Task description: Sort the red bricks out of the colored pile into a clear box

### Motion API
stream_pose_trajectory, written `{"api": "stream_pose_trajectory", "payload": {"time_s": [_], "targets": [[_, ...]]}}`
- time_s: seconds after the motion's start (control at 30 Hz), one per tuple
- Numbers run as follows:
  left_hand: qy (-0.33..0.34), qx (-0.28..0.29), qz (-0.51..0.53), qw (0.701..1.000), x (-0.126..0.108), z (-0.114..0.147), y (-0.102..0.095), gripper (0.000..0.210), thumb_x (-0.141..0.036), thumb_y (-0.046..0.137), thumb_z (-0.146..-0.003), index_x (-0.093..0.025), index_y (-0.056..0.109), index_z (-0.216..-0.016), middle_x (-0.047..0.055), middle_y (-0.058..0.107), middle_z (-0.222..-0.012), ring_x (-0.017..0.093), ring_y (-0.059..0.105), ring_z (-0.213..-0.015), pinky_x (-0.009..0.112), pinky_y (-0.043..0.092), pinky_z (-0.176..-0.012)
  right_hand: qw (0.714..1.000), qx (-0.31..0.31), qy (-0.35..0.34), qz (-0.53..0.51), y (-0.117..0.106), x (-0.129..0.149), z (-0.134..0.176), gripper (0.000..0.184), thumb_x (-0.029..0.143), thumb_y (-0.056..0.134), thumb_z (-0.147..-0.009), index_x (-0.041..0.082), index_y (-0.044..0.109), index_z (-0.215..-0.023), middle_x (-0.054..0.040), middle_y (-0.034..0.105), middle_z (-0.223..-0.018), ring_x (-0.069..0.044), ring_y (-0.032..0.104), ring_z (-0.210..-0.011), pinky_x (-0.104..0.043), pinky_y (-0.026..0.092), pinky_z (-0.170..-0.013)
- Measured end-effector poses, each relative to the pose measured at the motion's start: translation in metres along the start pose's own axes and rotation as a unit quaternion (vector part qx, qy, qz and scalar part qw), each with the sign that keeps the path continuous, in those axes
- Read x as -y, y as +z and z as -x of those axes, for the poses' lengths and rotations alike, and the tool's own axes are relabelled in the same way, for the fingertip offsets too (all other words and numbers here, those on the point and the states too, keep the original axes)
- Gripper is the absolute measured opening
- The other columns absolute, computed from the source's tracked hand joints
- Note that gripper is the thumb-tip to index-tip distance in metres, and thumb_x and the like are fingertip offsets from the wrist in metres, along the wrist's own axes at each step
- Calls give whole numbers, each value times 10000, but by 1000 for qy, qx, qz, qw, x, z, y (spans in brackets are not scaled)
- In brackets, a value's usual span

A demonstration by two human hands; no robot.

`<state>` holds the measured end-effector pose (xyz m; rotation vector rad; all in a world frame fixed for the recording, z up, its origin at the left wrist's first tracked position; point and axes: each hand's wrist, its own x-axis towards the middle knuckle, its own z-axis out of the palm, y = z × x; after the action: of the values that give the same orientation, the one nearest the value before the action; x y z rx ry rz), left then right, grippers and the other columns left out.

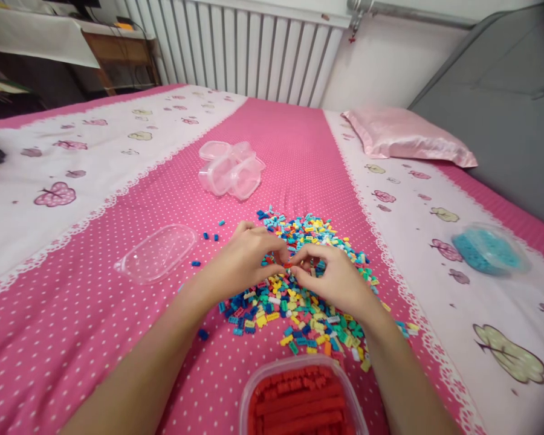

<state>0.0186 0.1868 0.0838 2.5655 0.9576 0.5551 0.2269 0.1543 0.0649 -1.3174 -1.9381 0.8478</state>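
Over a spread pile of small toy building bricks (299, 305) in many colours, my two hands meet fingertip to fingertip. A tiny red brick (288, 264) shows between them. My left hand (254, 257) is closed in a pinch at its left side, and my right hand (333, 278) pinches it from the right. The fingers partly cover the brick, so its exact shape is hidden. Nearest to me, below the pile, a clear plastic tub (243, 402) holds red bricks, several of them in long joined rows.
A clear lid (158, 254) lies left of the pile on the pink dotted bedspread (290, 133). Several clear empty containers (231, 172) are heaped farther back. At right stand a tub of blue bricks (492, 249) and, beyond, a pink pillow (408, 133). Stray blue bricks (203, 334) lie leftward.
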Motion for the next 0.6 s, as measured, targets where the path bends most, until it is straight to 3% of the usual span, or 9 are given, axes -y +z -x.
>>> {"api": "stream_pose_trajectory", "payload": {"time_s": [0.17,0.3,0.47,0.6], "targets": [[-10,-4,-5,1000,0,-1,4,16,-231,728,-879,-222,723,-891,-26,756,-852,171,656,-848,360,344,-936,999,3,9,-32,1,2,-1,83,283,700,-845,230,701,-909,-2,715,-846,-159,623,-733,-282,477,-665],[-11,30,4,999,2,2,1,60,-295,754,-872,-237,739,-871,-33,754,-851,171,655,-861,363,340,-945,999,10,3,-30,0,0,-1,53,242,693,-854,231,691,-803,12,684,-743,-155,604,-685,-288,469,-660],[-5,101,-41,994,-1,8,-9,97,-358,833,-798,-291,778,-840,-1,712,-966,221,591,-1008,368,314,-910,998,-59,-8,-29,-9,-10,0,36,248,661,-880,230,685,-859,2,693,-800,-162,632,-735,-299,489,-698],[3,107,-72,992,-7,9,-5,71,-286,840,-789,-279,770,-789,10,665,-985,241,533,-1028,385,297,-911,996,-70,-3,-48,-12,-13,1,81,280,652,-898,236,714,-871,-13,727,-844,-175,667,-774,-313,512,-728]]}}
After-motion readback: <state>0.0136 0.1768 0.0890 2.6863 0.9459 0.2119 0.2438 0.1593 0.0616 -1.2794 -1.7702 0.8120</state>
